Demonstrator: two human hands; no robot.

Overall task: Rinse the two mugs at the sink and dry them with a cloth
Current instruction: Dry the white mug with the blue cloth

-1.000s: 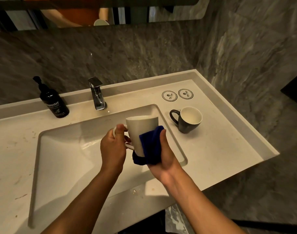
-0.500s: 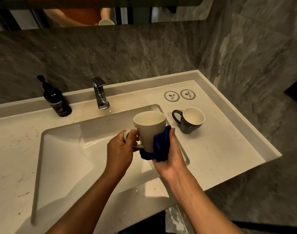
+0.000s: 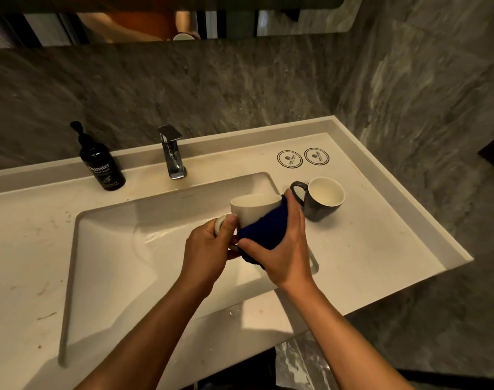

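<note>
Over the right side of the sink basin [image 3: 105,266] I hold a white mug [image 3: 251,212]. My left hand [image 3: 209,249] grips its handle. My right hand [image 3: 285,246] wraps a dark blue cloth [image 3: 265,229] around the mug's near and right side, thumb and fingers curled round it. The cloth hides the mug's lower body. A dark grey mug [image 3: 321,202] with a white inside stands upright on the counter just right of the basin, its handle pointing left, close behind my right fingers.
A chrome tap [image 3: 172,153] stands behind the basin, no water running. A black soap pump bottle [image 3: 102,161] is at the back left. Two round printed coasters [image 3: 303,158] lie at the back right. The counter's raised edge [image 3: 408,192] runs along the grey stone wall.
The cloth and my right hand have slid from the mug's right side round to its near side, the thumb now across the front. The mug has tipped slightly away from me.
</note>
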